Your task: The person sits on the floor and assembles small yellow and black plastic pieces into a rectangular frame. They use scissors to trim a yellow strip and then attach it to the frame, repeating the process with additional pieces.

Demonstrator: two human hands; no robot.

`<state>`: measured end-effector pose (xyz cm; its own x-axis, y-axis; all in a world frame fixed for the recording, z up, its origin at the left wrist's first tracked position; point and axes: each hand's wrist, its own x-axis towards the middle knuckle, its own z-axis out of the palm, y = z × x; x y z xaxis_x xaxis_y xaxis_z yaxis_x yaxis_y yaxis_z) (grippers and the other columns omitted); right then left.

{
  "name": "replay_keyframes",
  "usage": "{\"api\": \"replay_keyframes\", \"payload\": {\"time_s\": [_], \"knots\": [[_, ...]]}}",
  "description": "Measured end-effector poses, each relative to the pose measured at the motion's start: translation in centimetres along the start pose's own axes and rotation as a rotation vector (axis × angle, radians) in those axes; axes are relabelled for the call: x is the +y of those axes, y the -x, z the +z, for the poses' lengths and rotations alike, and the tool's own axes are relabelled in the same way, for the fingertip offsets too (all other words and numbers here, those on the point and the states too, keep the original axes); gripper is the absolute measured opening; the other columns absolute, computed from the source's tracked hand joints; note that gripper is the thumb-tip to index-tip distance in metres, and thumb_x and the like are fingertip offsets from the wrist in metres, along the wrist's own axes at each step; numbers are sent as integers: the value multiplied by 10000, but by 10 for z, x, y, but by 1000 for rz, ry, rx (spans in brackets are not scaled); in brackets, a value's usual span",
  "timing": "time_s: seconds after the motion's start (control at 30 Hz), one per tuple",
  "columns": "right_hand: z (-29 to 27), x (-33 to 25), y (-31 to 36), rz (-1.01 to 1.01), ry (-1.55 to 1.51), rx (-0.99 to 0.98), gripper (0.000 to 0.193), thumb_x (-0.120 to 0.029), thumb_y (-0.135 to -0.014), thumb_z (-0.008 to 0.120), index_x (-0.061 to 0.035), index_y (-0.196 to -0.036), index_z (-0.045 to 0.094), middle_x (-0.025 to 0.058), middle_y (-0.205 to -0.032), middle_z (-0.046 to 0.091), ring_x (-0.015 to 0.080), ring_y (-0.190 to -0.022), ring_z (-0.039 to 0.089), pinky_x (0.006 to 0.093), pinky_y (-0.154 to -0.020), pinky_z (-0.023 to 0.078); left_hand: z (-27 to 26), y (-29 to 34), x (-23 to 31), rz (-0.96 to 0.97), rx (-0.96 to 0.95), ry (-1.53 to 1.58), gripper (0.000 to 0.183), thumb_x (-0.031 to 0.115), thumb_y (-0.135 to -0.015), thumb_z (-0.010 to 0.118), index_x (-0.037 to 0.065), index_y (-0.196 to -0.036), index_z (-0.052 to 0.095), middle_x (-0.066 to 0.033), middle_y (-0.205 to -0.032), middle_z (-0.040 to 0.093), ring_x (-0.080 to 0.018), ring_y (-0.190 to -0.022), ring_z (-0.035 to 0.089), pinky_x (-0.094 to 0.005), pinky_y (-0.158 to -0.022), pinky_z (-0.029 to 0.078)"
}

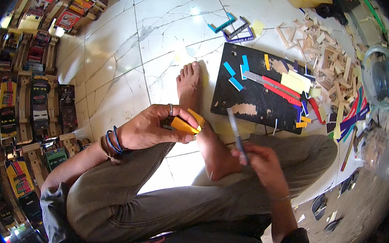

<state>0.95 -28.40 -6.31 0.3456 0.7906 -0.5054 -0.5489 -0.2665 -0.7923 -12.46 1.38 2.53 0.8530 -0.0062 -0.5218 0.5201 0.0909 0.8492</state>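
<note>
Between the thumb and fingers of my left hand point(156, 127) is a small yellow folded piece point(185, 125), held above my bare foot. It looks like coloured card or thin wood, but its material is hard to tell. My right hand point(261, 164) is closed around the handle of a knife point(236, 134), its grey blade slanting up and to the left, apart from the yellow piece. Past the hands lies a dark board point(235, 90) bearing blue strips point(235, 83), red-handled cutters point(280, 90) and pale yellow paper slips point(293, 82).
A heap of small wooden pieces point(327, 55) spreads at the far right, beside a clear round container point(383, 77). Coloured frame-like pieces point(235, 30) lie on the tiled floor point(160, 37) beyond the board. Stacked wooden racks with printed packs point(40, 100) line the left. Sandals point(319, 206) sit at right.
</note>
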Motion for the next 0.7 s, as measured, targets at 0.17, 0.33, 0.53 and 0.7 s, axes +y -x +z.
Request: {"api": "replay_keyframes", "payload": {"time_s": [0.17,0.33,0.53,0.7], "knots": [[46,17,-5,3,50,-18,270,-206,-877,769,-23,-1023,636,47,-908,679,131,-864,631,329,-763,530,1,1,1,36,45,-114,236,64,-910,761,36,-1133,690,-16,-1042,691,-75,-922,642,-227,-838,521],[42,1,-8,-436,740,86,541,-392,-791,844,-20,-1069,565,120,-955,614,250,-860,652,390,-741,526,0,-2,-2,145,67,-182,310,11,-894,753,29,-1185,645,-33,-1072,690,-91,-944,656,-241,-860,535],[44,-7,-13,-381,957,50,567,-493,-753,828,-31,-969,581,125,-975,605,307,-859,651,416,-737,516,2,-3,1,124,46,-235,343,-7,-886,749,18,-1203,620,-48,-1077,693,-115,-1008,672,-261,-906,544],[56,-14,-21,-430,887,35,572,-503,-737,839,-33,-928,574,122,-904,610,297,-802,657,416,-685,512,3,-4,4,75,39,-229,370,-30,-877,749,2,-1213,596,-57,-1107,672,-124,-1028,663,-263,-936,542]]}}
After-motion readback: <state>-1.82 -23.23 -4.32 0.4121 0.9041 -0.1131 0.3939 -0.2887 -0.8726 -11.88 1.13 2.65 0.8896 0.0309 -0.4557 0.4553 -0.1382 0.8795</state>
